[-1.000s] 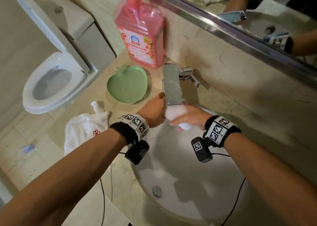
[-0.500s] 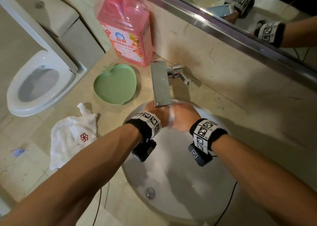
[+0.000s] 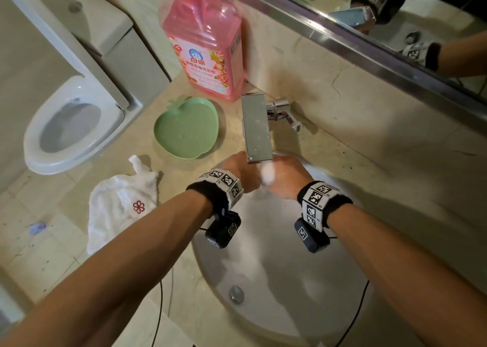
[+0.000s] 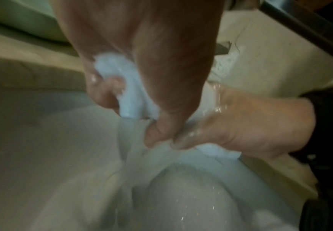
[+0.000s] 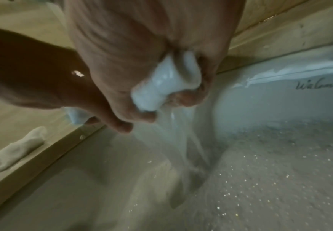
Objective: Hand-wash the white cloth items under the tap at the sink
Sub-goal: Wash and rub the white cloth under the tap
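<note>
Both hands meet under the flat steel tap (image 3: pixel 257 127) at the back of the round white sink (image 3: pixel 329 307). My left hand (image 3: pixel 241 171) and right hand (image 3: pixel 286 179) grip a small wet white cloth (image 3: pixel 267 174) between them. In the left wrist view the cloth (image 4: pixel 126 92) is bunched in curled fingers, with water running off it. The right wrist view shows the cloth (image 5: pixel 167 87) squeezed in my right hand (image 5: pixel 152 62), water streaming down into the basin. A second white cloth (image 3: pixel 121 204) with a red flower mark lies on the counter at the left.
A green apple-shaped dish (image 3: pixel 187 127) sits left of the tap. Behind it stands a pink soap bottle (image 3: pixel 204 43). The sink drain (image 3: pixel 236 294) lies near the front. A toilet (image 3: pixel 71 127) stands at the far left, and a mirror (image 3: pixel 395 17) runs along the wall.
The hands have closed together round the cloth under the tap, so less of it shows. The view has shifted slightly to the right.
</note>
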